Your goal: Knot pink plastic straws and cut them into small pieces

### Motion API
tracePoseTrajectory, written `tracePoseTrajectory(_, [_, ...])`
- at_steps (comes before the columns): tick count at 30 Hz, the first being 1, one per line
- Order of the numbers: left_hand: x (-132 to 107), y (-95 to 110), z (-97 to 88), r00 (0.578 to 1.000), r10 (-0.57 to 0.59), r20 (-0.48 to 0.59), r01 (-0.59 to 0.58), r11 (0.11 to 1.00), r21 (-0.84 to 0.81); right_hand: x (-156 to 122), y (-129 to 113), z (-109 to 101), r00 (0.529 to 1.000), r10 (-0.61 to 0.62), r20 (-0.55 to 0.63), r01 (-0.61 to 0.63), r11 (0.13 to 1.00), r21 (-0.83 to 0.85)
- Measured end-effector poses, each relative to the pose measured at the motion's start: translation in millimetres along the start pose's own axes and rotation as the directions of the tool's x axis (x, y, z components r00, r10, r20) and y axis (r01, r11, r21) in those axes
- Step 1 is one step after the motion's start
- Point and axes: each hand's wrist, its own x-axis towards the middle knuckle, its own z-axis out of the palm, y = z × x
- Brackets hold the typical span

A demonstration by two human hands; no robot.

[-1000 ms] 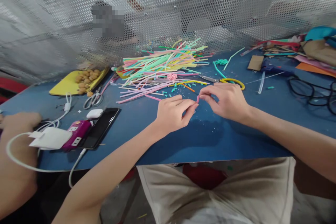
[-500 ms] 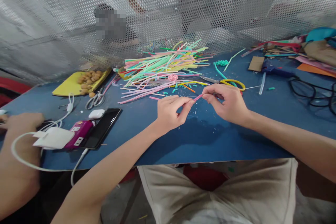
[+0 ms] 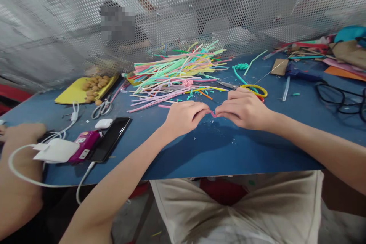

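Observation:
My left hand (image 3: pixel 184 116) and my right hand (image 3: pixel 243 108) meet fingertip to fingertip over the blue table (image 3: pixel 217 148). Between them they pinch a short pink straw piece (image 3: pixel 213 113), bent into a small curve. Both hands are closed in a pinch. Just behind them lies a heap of coloured straws (image 3: pixel 177 72) with small cut bits scattered around it. Yellow-handled scissors (image 3: pixel 251 89) lie right behind my right hand.
At the left are a phone (image 3: pixel 110 143), a pink device (image 3: pixel 84 145), a white charger with cable (image 3: pixel 54 150), metal scissors (image 3: pixel 101 108) and a yellow tray of nuts (image 3: pixel 82 89). Another person's arm (image 3: pixel 17 160) rests at the left edge. Paper scraps and black cable lie at the right.
My hands have come together and lowered slightly; the pink straw piece, earlier held straighter between the fingertips, is now bent into a curve.

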Motion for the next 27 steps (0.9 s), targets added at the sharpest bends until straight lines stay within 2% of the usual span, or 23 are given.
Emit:
tracePoseTrajectory(3, [0.4, 5.6, 0.5, 0.999, -0.039, 0.016, 0.038, 0.999, 0.019, -0.5, 1.4, 3.9, 1.0, 0.004, 0.023, -0.001, 0.989, -0.145])
tracePoseTrajectory(8, [-0.6, 20.2, -0.1, 0.994, -0.07, -0.082, 0.064, 0.995, -0.072, 0.7, -5.8, 4.0, 0.99, 0.106, -0.095, -0.127, 0.96, -0.25])
tracePoseTrajectory(14, [-3.5, 27.1, 4.9, 0.979, -0.059, -0.193, 0.026, 0.985, -0.168, 2.1, -11.8, 3.7, 0.946, 0.228, -0.229, -0.259, 0.959, -0.114])
tracePoseTrajectory(18, [-3.7, 24.9, 7.2, 0.978, -0.078, -0.196, 0.037, 0.978, -0.205, 4.0, -18.5, 2.9, 0.909, 0.323, -0.265, -0.32, 0.946, 0.056])
tracePoseTrajectory(21, [-2.9, 21.5, 4.6, 0.983, -0.097, -0.159, 0.054, 0.965, -0.255, 4.0, -23.2, 1.0, 0.897, 0.342, -0.28, -0.295, 0.935, 0.196])
tracePoseTrajectory(24, [-1.8, 17.7, -1.2, 0.992, -0.065, -0.106, 0.03, 0.952, -0.304, 2.6, -22.1, -1.4, 0.932, 0.272, -0.238, -0.204, 0.94, 0.275])
tracePoseTrajectory(27, [-0.6, 13.2, -6.6, 0.997, -0.04, -0.07, 0.017, 0.954, -0.298, 1.0, -14.9, -3.7, 0.973, 0.162, -0.166, -0.12, 0.964, 0.238])
